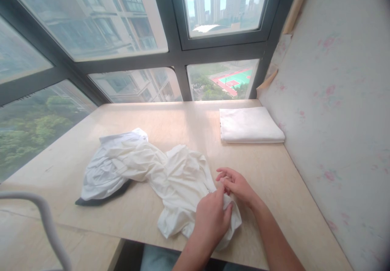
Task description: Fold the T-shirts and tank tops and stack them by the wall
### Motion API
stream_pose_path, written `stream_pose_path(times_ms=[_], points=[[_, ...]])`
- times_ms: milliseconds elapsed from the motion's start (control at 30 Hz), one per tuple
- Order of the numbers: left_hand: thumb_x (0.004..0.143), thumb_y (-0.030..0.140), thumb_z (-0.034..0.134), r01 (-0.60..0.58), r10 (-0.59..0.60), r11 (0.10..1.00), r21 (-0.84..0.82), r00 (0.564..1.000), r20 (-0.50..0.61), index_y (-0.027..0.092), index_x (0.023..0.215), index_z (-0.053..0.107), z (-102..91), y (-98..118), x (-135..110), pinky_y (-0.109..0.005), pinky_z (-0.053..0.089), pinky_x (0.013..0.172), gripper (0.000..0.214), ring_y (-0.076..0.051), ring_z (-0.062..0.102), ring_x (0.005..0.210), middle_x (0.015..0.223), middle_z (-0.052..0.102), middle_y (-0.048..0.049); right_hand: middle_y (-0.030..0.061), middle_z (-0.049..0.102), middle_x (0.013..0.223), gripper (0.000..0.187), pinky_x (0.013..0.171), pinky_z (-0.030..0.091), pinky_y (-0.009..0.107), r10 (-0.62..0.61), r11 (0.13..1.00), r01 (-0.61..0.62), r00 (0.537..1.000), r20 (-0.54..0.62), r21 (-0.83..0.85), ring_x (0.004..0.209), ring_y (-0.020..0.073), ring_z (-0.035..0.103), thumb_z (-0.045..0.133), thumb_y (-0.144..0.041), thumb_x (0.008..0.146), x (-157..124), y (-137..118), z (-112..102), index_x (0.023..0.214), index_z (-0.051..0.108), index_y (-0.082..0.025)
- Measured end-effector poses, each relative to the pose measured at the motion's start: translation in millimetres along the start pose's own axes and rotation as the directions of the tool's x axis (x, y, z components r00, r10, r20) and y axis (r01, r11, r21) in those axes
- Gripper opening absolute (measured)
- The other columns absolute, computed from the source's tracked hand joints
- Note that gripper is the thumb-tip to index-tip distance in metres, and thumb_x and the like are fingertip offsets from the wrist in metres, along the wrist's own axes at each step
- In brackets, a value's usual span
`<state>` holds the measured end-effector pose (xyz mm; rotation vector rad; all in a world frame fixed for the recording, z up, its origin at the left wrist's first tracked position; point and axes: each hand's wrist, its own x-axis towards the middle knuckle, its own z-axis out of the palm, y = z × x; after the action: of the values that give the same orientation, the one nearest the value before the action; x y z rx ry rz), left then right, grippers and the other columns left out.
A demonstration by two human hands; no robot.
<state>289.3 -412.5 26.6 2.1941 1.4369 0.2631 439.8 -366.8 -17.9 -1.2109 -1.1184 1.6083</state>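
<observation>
A crumpled cream-white garment lies on the wooden surface, its near right end bunched under my hands. My left hand is closed on that end, thumb bent over the fabric. Right beside it, my right hand has its thumb and fingertips drawn together in a pinch at the cloth's edge, against the left fingertips. The exact bit of fabric between the fingers is hidden. To the left, partly covered by the cream cloth, a bluish-white garment with a dark edge lies in a heap.
A neatly folded white cloth rests at the back right, near the floral wallpapered wall. Dark-framed windows rise behind the wooden surface. A curved grey tube arches up at the lower left.
</observation>
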Motion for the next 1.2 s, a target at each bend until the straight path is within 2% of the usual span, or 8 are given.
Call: stream_pose_path(times_ms=[133, 267, 467, 600, 700, 833, 1000, 1200], points=[[0.091, 0.027, 0.055, -0.048, 0.048, 0.999, -0.006, 0.999, 0.013, 0.024, 0.112, 0.057, 0.8, -7.4, -14.1, -0.038, 0.051, 0.081, 0.022, -0.025, 0.065, 0.095, 0.102, 0.070, -0.0058, 0.0039, 0.068, 0.096, 0.033, 0.066, 0.050, 0.026, -0.104, 0.973, 0.099, 0.994, -0.016, -0.207, 0.069, 0.0120, 0.059, 0.061, -0.026, 0.082, 2.5, 4.4, 9.1, 0.113, 0.066, -0.020], [0.093, 0.031, 0.054, -0.092, 0.088, 0.994, -0.053, 0.993, -0.078, 0.027, 0.108, 0.059, -15.5, -22.5, -11.8, -0.035, 0.050, 0.078, 0.016, -0.021, 0.064, 0.090, 0.096, 0.070, -0.0035, 0.0056, 0.070, 0.095, 0.029, 0.070, 0.052, 0.028, -0.157, 0.939, 0.130, 0.986, -0.060, -0.318, 0.074, 0.0154, 0.063, 0.057, -0.034, 0.088, -6.0, 5.9, 14.4, 0.110, 0.069, -0.018], [0.090, 0.021, 0.054, -0.025, 0.096, 0.941, 0.337, 0.976, -0.197, 0.023, 0.118, 0.055, -55.8, -56.6, 43.1, -0.040, 0.044, 0.090, 0.028, -0.026, 0.056, 0.108, 0.115, 0.063, -0.0085, 0.0079, 0.068, 0.106, 0.030, 0.079, 0.051, 0.030, -0.230, 0.883, 0.189, 0.972, -0.046, -0.430, 0.094, 0.0198, 0.064, 0.050, -0.043, 0.096, -49.1, 5.7, 23.9, 0.098, 0.071, -0.021], [0.085, 0.011, 0.053, -0.035, 0.112, 0.905, 0.423, 0.981, -0.158, 0.021, 0.114, 0.057, -59.5, -72.5, 79.9, -0.043, 0.039, 0.091, 0.031, -0.029, 0.052, 0.113, 0.117, 0.060, -0.0117, 0.0084, 0.064, 0.112, 0.021, 0.090, 0.048, 0.032, -0.260, 0.784, 0.187, 0.965, -0.040, -0.592, 0.103, 0.0206, 0.061, 0.050, -0.033, 0.094, -77.4, 9.4, 31.8, 0.089, 0.067, -0.021], [0.083, 0.003, 0.046, -0.018, 0.097, 0.885, 0.466, 0.985, -0.146, 0.018, 0.101, 0.060, -56.5, -79.9, 99.2, -0.043, 0.037, 0.086, 0.027, -0.028, 0.055, 0.103, 0.104, 0.061, -0.0126, 0.0079, 0.062, 0.107, 0.013, 0.082, 0.048, 0.032, -0.252, 0.698, 0.112, 0.963, -0.097, -0.707, 0.092, 0.0193, 0.061, 0.051, -0.025, 0.090, -89.4, 12.5, 31.4, 0.089, 0.063, -0.020], [0.086, 0.003, 0.042, 0.025, 0.062, 0.876, 0.483, 0.985, -0.163, 0.014, 0.097, 0.061, -58.9, -85.5, 119.7, -0.041, 0.039, 0.082, 0.024, -0.025, 0.057, 0.093, 0.098, 0.062, -0.0131, 0.0056, 0.062, 0.094, 0.011, 0.074, 0.047, 0.031, -0.230, 0.636, 0.035, 0.962, -0.146, -0.771, 0.080, 0.0187, 0.060, 0.052, -0.022, 0.088, -91.5, 13.1, 27.5, 0.093, 0.062, -0.020], [0.092, 0.014, 0.048, 0.038, 0.056, 0.888, 0.459, 0.980, -0.188, 0.015, 0.094, 0.063, -72.5, -85.8, 133.0, -0.038, 0.043, 0.083, 0.015, -0.021, 0.059, 0.088, 0.089, 0.062, -0.0049, 0.0081, 0.063, 0.100, 0.020, 0.085, 0.046, 0.034, -0.304, 0.612, 0.062, 0.939, -0.162, -0.788, 0.095, 0.0232, 0.060, 0.055, -0.019, 0.084, -79.3, 15.1, 34.1, 0.102, 0.063, -0.020], [0.087, 0.007, 0.043, -0.004, 0.122, 0.927, 0.375, 0.948, -0.294, 0.017, 0.111, 0.065, -104.0, -85.0, 124.7, -0.043, 0.042, 0.088, 0.034, -0.028, 0.061, 0.104, 0.107, 0.066, -0.0148, 0.0056, 0.061, 0.093, 0.032, 0.078, 0.046, 0.030, -0.399, 0.614, 0.133, 0.903, -0.161, -0.778, 0.085, 0.0194, 0.059, 0.046, -0.004, 0.076, -74.3, 10.3, 45.5, 0.096, 0.063, -0.021]])
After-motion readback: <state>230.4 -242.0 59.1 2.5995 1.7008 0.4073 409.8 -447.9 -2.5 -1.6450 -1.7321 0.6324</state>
